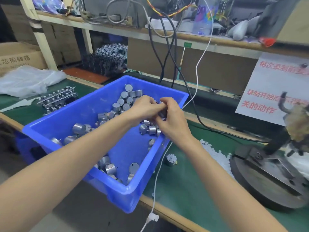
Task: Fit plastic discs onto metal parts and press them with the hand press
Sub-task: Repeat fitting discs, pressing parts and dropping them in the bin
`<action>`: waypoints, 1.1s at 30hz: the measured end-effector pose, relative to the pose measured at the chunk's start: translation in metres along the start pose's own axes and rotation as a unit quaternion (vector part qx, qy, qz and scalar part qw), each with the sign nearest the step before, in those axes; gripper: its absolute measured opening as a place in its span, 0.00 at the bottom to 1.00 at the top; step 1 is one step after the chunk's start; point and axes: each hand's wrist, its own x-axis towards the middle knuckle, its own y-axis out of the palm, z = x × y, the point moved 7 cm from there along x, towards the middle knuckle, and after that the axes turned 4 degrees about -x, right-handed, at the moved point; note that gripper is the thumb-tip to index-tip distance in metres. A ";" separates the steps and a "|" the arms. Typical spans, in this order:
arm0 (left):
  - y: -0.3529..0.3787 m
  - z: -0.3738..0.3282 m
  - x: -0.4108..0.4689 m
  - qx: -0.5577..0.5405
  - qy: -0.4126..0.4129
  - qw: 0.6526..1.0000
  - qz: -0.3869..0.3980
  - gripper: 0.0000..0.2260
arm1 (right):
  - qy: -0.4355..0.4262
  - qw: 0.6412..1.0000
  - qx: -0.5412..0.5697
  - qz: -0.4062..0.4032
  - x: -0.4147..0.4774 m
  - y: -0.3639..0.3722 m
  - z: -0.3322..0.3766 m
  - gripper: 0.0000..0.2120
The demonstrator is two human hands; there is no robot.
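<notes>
- A green-matted bench (184, 190) beneath a cable-hung shelf (117, 33) is recorded.
- A blue bin (75, 113) of loose metal parts (117, 106) is set at centre.
- At the bin's 1 o'clock corner, a metal part (161, 114), largely hidden, is enclosed by the curled fingers of the right hand (173, 121).
- The left hand (143, 108) is brought fingertip to fingertip against it; whether anything is pinched cannot be told.
- Plastic discs (215, 153) are heaped at 4 o'clock, beside the hand press (267, 173).

Factory workbench: hand press (274, 168), parts bin (70, 121).
</notes>
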 end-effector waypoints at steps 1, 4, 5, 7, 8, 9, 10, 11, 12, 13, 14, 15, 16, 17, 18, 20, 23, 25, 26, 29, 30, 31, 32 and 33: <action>0.010 -0.009 -0.005 -0.024 0.004 1.000 0.007 0.13 | 0.001 0.999 0.014 -0.037 -0.006 -0.014 -0.005 0.21; 0.048 -0.038 -0.016 -0.038 0.022 0.998 0.045 0.11 | 0.002 0.993 0.044 -0.112 -0.032 -0.056 -0.028 0.18; 0.064 -0.048 -0.019 -0.011 0.029 0.998 0.053 0.10 | 0.011 0.990 0.044 -0.130 -0.043 -0.069 -0.039 0.18; 0.101 -0.062 -0.025 0.041 0.034 0.993 0.104 0.11 | 0.048 0.985 0.035 -0.162 -0.067 -0.089 -0.066 0.19; 0.123 -0.066 -0.030 0.057 0.028 0.986 0.152 0.11 | 0.078 0.980 0.039 -0.177 -0.080 -0.097 -0.082 0.18; 0.144 -0.067 -0.036 0.065 0.018 0.977 0.203 0.12 | 0.112 0.974 0.051 -0.190 -0.095 -0.103 -0.097 0.17; 0.163 -0.066 -0.041 0.068 0.010 0.967 0.245 0.13 | 0.149 0.966 0.062 -0.201 -0.111 -0.107 -0.113 0.15; 0.179 -0.061 -0.044 0.079 0.009 0.961 0.265 0.12 | 0.183 0.959 0.067 -0.206 -0.127 -0.109 -0.128 0.13; 0.190 -0.052 -0.044 0.115 0.019 0.958 0.262 0.11 | 0.212 0.954 0.065 -0.204 -0.143 -0.109 -0.141 0.11; 0.198 -0.039 -0.042 0.176 0.034 0.954 0.239 0.09 | 0.231 0.951 0.065 -0.197 -0.160 -0.105 -0.152 0.10; 0.202 -0.023 -0.040 0.241 0.044 0.947 0.208 0.09 | 0.239 0.950 0.071 -0.187 -0.176 -0.100 -0.158 0.10; 0.206 -0.005 -0.040 0.290 0.041 0.938 0.188 0.09 | 0.241 0.951 0.081 -0.175 -0.190 -0.093 -0.162 0.10; 0.210 0.014 -0.042 0.313 0.031 0.932 0.179 0.09 | 0.238 0.953 0.092 -0.164 -0.201 -0.086 -0.164 0.10; 0.214 0.031 -0.043 0.310 0.021 0.935 0.174 0.10 | 0.233 0.954 0.102 -0.156 -0.210 -0.080 -0.164 0.11; 0.217 0.043 -0.045 0.291 0.016 0.942 0.166 0.09 | 0.228 0.956 0.106 -0.150 -0.215 -0.076 -0.165 0.12; 0.218 0.051 -0.046 0.250 0.029 0.958 0.140 0.06 | 0.226 0.958 0.107 -0.141 -0.217 -0.072 -0.167 0.12; 0.220 0.051 -0.047 0.236 0.068 0.962 0.122 0.01 | 0.245 0.951 0.135 -0.129 -0.215 -0.070 -0.174 0.15; 0.227 0.049 -0.053 0.197 0.103 0.964 0.149 0.04 | 0.255 0.944 0.159 -0.135 -0.217 -0.069 -0.179 0.14; 0.232 0.048 -0.059 0.172 0.125 0.963 0.168 0.04 | 0.259 0.940 0.169 -0.141 -0.218 -0.070 -0.182 0.13; 0.240 0.051 -0.075 0.156 0.199 0.950 0.185 0.03 | 0.273 0.931 0.189 -0.153 -0.222 -0.070 -0.190 0.08; 0.240 0.052 -0.079 0.149 0.225 0.946 0.180 0.03 | 0.275 0.930 0.188 -0.154 -0.223 -0.070 -0.191 0.08; 0.239 0.055 -0.081 0.133 0.236 0.946 0.178 0.03 | 0.274 0.931 0.185 -0.151 -0.223 -0.070 -0.191 0.08; 0.237 0.057 -0.081 0.109 0.234 0.949 0.181 0.03 | 0.274 0.934 0.178 -0.147 -0.223 -0.070 -0.189 0.07; 0.235 0.059 -0.080 0.085 0.224 0.953 0.186 0.03 | 0.273 0.936 0.173 -0.141 -0.222 -0.069 -0.188 0.07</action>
